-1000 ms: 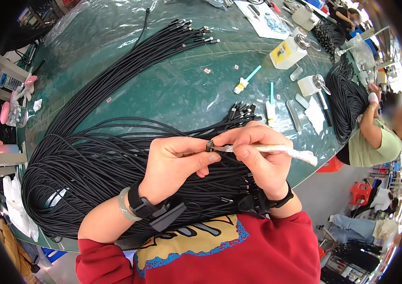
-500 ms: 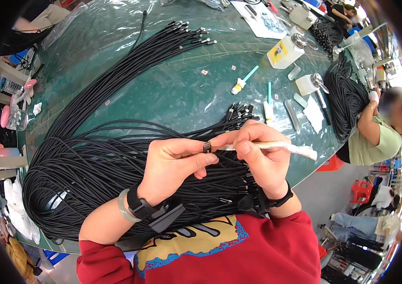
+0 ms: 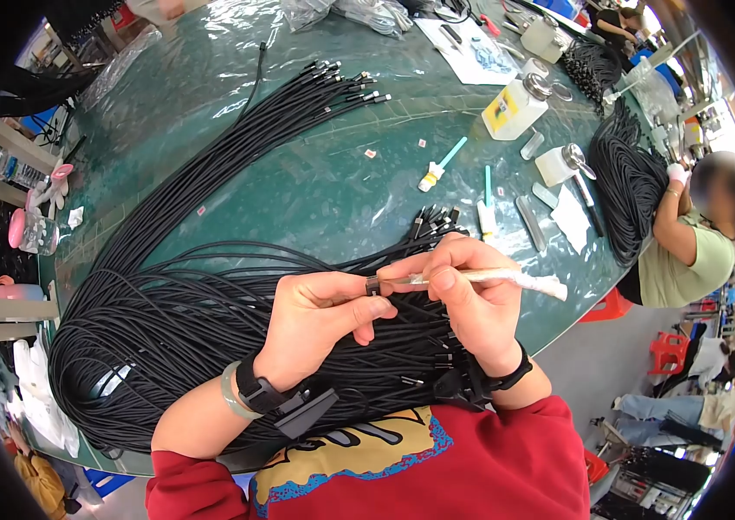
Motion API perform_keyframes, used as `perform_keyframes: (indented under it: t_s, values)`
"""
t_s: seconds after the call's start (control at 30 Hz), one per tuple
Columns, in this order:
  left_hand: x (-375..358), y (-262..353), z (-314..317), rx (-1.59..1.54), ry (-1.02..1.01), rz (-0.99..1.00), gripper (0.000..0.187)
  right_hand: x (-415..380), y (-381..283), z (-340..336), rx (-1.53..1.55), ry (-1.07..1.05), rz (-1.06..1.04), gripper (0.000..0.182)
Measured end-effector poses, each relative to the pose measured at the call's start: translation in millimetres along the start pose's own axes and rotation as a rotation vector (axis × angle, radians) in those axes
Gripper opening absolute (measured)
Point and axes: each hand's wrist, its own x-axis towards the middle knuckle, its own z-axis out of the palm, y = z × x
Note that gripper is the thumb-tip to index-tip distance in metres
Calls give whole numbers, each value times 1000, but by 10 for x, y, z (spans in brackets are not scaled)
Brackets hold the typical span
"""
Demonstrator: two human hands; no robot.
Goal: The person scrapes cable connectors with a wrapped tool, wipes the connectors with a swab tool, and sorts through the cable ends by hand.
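Observation:
My left hand (image 3: pixel 311 321) pinches a small dark cable connector (image 3: pixel 372 285) between thumb and fingers. My right hand (image 3: pixel 475 308) is closed around a slim stick-like tool (image 3: pixel 534 282) with a whitish wrapping on its back end. The tool's thin front end points left and meets the connector or lies right beside it; the exact contact is too small to make out. Under both hands spreads a thick looped bundle of black cables (image 3: pixel 151 321). Several connector ends (image 3: pixel 437 221) of that bundle show just beyond my right hand.
Another row of cable ends (image 3: pixel 341 85) lies at the far side of the green table (image 3: pixel 298 186). White bottles (image 3: pixel 514 108), teal-handled brushes (image 3: pixel 452 153) and a grey bar (image 3: pixel 530 223) stand or lie to the right. A person in a green shirt (image 3: pixel 688 260) handles cables at the right edge.
The view has shifted slightly. My right hand and the tool have tilted a little, and more of the tool's thin front end shows by the connector. Both grips stay the same.

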Motion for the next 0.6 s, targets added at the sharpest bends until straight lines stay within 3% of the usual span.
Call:
perform_keyframes:
  t_s: [0.1, 0.2, 0.33, 0.47, 0.6]
  values:
    - [10, -41, -18, -74, 13, 13, 2, -12, -2, 0, 34, -17, 18, 27]
    - [5, -13, -5, -96, 32, -5, 3, 16, -80, 68, -73, 91, -75, 7]
    - [-11, -43, 4, -40, 38, 22, 9, 17, -83, 130, -25, -25, 114, 5]
    - [-23, -22, 25, 44, 21, 32, 8, 23, -4, 115, -7, -106, 54, 15]
    - [-11, -21, 34, 49, 26, 16, 10, 34, -2, 62, 217, -17, 241, 13]
